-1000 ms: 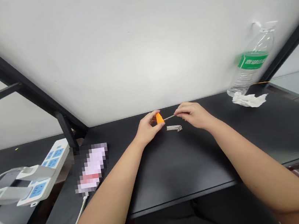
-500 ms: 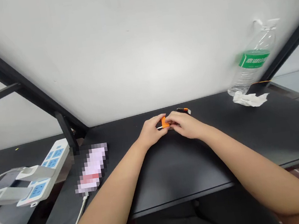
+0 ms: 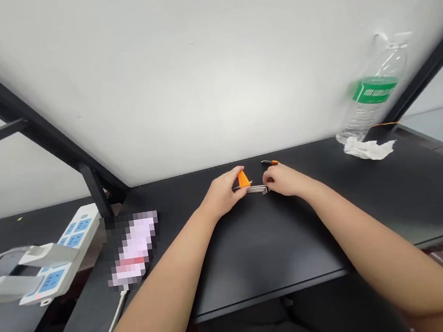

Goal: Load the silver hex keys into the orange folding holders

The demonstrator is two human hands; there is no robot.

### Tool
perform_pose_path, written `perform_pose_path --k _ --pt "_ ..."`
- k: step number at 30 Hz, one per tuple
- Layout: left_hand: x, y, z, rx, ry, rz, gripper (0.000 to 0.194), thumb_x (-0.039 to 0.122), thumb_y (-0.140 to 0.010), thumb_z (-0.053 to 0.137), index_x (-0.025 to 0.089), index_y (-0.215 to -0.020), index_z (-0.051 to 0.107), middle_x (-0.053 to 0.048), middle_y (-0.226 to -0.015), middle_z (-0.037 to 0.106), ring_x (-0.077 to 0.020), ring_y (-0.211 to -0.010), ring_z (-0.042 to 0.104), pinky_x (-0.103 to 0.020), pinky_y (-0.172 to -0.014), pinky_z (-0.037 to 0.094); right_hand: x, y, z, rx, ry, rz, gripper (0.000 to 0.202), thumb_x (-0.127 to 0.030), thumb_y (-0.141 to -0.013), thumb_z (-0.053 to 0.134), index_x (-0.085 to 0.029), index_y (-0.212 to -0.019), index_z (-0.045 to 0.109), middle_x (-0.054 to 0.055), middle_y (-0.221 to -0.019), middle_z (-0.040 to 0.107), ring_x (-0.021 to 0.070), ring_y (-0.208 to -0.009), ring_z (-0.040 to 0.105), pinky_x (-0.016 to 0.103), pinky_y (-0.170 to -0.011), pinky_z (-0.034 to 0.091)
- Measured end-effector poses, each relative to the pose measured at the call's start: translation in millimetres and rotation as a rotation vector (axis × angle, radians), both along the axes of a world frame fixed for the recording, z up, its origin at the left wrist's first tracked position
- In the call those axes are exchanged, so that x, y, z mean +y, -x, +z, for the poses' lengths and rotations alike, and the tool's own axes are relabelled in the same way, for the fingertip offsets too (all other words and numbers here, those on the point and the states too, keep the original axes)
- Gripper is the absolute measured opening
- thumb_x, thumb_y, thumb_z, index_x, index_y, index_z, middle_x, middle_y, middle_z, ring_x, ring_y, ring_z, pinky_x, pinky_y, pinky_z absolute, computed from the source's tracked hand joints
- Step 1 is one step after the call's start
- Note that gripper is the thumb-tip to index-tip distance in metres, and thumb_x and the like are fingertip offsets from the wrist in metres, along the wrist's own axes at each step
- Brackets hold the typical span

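Note:
My left hand is closed around an orange hex key holder, thumb below and fingers above. Several silver L-shaped hex keys stick out of the holder to the right, their short bent ends pointing down toward me. At those bent ends is my right hand, its thumb and fingers curled together in a pinch. Whatever is between those fingertips, perhaps a key's end, is too small to make out. Just behind the right hand lies a small dark and orange tool, partly hidden by it.
A clear bottle with a green label stands by the wall at the right, with crumpled tissue before it. Left on the black table lies a blurred-out phone on a white cable. A power strip with plugs is farther left.
My right hand has moved a little right, off the orange holder, uncovering the bent hex keys and now covering part of the tool behind. My left hand keeps its hold.

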State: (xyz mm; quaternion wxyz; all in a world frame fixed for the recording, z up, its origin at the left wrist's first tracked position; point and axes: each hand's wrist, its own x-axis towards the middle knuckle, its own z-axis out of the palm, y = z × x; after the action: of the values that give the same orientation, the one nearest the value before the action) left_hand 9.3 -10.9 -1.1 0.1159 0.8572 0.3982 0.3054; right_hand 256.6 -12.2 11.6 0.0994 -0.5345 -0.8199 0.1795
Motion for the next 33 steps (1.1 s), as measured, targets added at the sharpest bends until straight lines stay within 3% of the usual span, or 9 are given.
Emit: perform_pose_path --k 6,9,13,18,24,33 --pt "-3.4 -1.7 -1.7 0.017 -0.019 -0.013 0.059 0.033 -0.089 0.067 0.024 -0.145 0.051 -0.005 -0.13 0.071 -0.0228 -0.117 0.07 -0.035 -0.102 0.058 -3.2 5.0 7.0 -0.136 0.158 -0.179 0.005 -0.015 -0.077 0.069 -0.019 -0.076 0.066 0.007 -0.081 0.071 0.0191 -0.067 0.061 0.029 -0.056 0.039" --pt "-3.9 -1.5 -1.0 0.014 -0.052 0.016 0.058 0.033 -0.088 0.068 0.024 -0.143 0.053 -0.005 -0.133 0.07 -0.0238 -0.123 0.067 -0.037 -0.106 0.056 -2.5 -0.5 6.6 -0.101 0.123 -0.198 0.008 -0.013 -0.076 0.067 -0.02 -0.078 0.065 0.006 -0.083 0.071 0.0183 -0.068 0.061 0.028 -0.056 0.039" --pt "-1.5 0.5 0.1 -0.021 -0.036 0.038 0.056 0.031 -0.087 0.069 0.025 -0.14 0.053 -0.004 -0.134 0.07 -0.0233 -0.121 0.069 -0.037 -0.106 0.056 0.2 -8.1 7.2 0.195 -0.08 -0.124 0.017 -0.009 -0.084 0.06 -0.021 -0.092 0.069 0.002 -0.089 0.072 0.0158 -0.076 0.063 0.027 -0.069 0.046" --pt "1.8 1.4 0.3 -0.027 -0.003 0.071 0.054 0.026 -0.086 0.068 0.026 -0.138 0.055 -0.003 -0.132 0.071 -0.0243 -0.113 0.073 -0.037 -0.101 0.059 -0.8 -5.4 10.6 0.507 -0.313 0.007 0.015 -0.018 -0.09 0.061 -0.022 -0.094 0.075 0.003 -0.094 0.072 0.0167 -0.077 0.063 0.031 -0.073 0.049" --pt "2.5 -0.2 -2.2 -0.143 0.041 0.046 0.053 0.026 -0.084 0.07 0.026 -0.136 0.056 -0.003 -0.131 0.072 -0.0228 -0.117 0.071 -0.035 -0.104 0.057 -4.8 -3.1 12.4 0.536 -0.388 0.158 0.02 -0.014 -0.092 0.059 -0.022 -0.095 0.076 0.004 -0.094 0.071 0.0165 -0.077 0.063 0.031 -0.074 0.05" --pt "1.4 -0.9 -2.3 -0.288 0.061 0.029 0.052 0.031 -0.084 0.073 0.022 -0.133 0.057 -0.007 -0.127 0.074 -0.0234 -0.119 0.07 -0.038 -0.107 0.056 -4.5 -5.3 15.5 0.519 -0.465 0.184 0.021 -0.013 -0.094 0.057 -0.021 -0.095 0.076 0.006 -0.096 0.072 0.0183 -0.081 0.066 0.033 -0.078 0.053"
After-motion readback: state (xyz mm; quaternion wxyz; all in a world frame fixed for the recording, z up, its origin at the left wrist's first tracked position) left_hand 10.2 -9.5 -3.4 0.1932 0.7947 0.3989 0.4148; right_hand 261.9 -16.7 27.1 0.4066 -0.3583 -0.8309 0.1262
